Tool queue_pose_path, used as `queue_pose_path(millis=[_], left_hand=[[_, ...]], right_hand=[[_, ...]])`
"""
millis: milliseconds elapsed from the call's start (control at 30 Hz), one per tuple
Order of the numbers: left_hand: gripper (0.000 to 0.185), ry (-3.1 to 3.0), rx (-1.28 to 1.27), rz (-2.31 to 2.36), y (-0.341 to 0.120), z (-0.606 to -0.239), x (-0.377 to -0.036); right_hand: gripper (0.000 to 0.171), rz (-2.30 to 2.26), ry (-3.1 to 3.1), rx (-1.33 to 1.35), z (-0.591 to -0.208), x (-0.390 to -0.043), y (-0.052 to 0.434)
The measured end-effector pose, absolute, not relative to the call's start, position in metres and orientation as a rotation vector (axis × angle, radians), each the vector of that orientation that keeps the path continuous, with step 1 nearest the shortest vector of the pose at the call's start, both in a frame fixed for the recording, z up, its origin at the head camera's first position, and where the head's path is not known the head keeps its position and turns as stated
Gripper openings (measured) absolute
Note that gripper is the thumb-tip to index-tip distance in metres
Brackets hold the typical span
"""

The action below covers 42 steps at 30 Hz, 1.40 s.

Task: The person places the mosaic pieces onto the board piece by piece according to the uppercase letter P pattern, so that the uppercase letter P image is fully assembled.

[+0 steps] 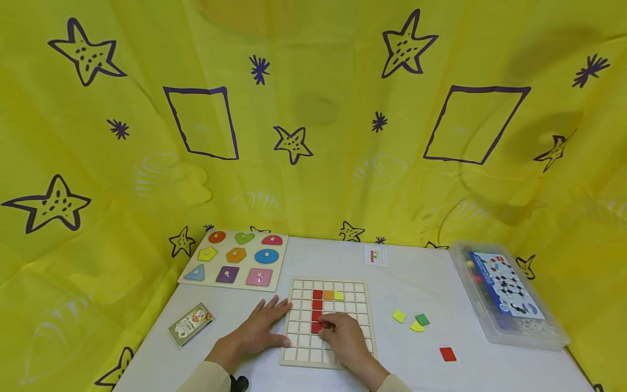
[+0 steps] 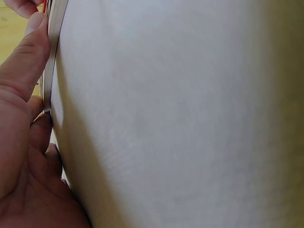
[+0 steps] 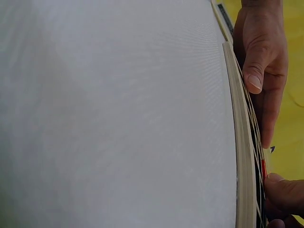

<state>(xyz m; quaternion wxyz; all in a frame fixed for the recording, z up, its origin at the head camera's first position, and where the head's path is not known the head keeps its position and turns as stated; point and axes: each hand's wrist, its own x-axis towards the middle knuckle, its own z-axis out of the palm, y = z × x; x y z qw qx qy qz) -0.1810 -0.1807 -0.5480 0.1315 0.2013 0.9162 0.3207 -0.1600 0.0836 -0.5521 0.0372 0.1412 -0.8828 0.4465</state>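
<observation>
A wooden grid board [image 1: 355,305] lies near the table's front edge. It holds a column of red tiles [image 1: 317,305], with an orange tile [image 1: 328,295] and a yellow tile [image 1: 339,295] beside the top one. My left hand [image 1: 266,322] lies flat on the table, its fingers straight and its thumb [image 2: 28,52] against the board's left edge [image 2: 53,42]. My right hand [image 1: 338,329] rests on the board, and its fingertips press on the lowest red tile [image 1: 315,327]. In the right wrist view the board's rim [image 3: 242,156] shows edge-on, with a fingertip [image 3: 282,190] by a sliver of red.
Loose yellow [image 1: 399,316], green [image 1: 422,319], yellow-green [image 1: 416,327] and red [image 1: 448,354] tiles lie right of the board. A pattern card [image 1: 375,256] sits behind it. A shape puzzle [image 1: 235,260] and a card deck [image 1: 191,324] are at left, a clear plastic box [image 1: 504,296] at right.
</observation>
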Motion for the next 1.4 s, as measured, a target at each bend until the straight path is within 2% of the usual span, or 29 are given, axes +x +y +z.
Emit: queue_pose_path(millis=[433, 833, 1067, 1400], left_hand=[[0.090, 2.660, 0.595, 0.943, -0.180, -0.541, -0.178], [0.091, 2.654, 0.600, 0.957, -0.181, -0.545, -0.179], [0.092, 2.648, 0.581, 0.951, -0.180, -0.546, -0.180], [0.092, 2.644, 0.573, 0.954, -0.179, -0.546, -0.179]], right_hand=[[0.025, 1.759, -2.581, 0.277, -0.549, -0.164, 0.086], [0.024, 1.830, -2.545, 0.162, -0.537, -0.167, 0.099], [0.024, 1.781, -2.548, 0.092, -0.524, -0.170, 0.129], [0.031, 1.575, -2.626, 0.015, -0.516, -0.167, 0.201]])
